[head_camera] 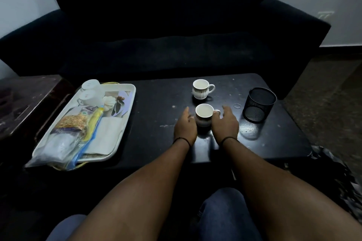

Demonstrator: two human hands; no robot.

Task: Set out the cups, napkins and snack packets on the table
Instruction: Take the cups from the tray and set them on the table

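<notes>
Two white patterned cups stand upright on the dark table [156, 115]: the far cup [202, 89] and the near cup [203, 112]. My left hand [185, 125] lies against the near cup's left side with its fingers stretched out. My right hand [225, 123] is on the cup's right, fingers spread, with a fingertip at the handle. Neither hand is closed around it. On the left, a white tray [129, 89] holds two upturned cups [91, 92], snack packets [74, 121], a yellow packet [95, 121], folded napkins [109, 133] and a clear bag [56, 146].
A black mesh pen holder [258, 103] stands at the table's right, close to my right hand, with a small ring [237, 106] beside it. A dark sofa [160, 31] runs behind the table. A low side table [29, 100] sits at the left.
</notes>
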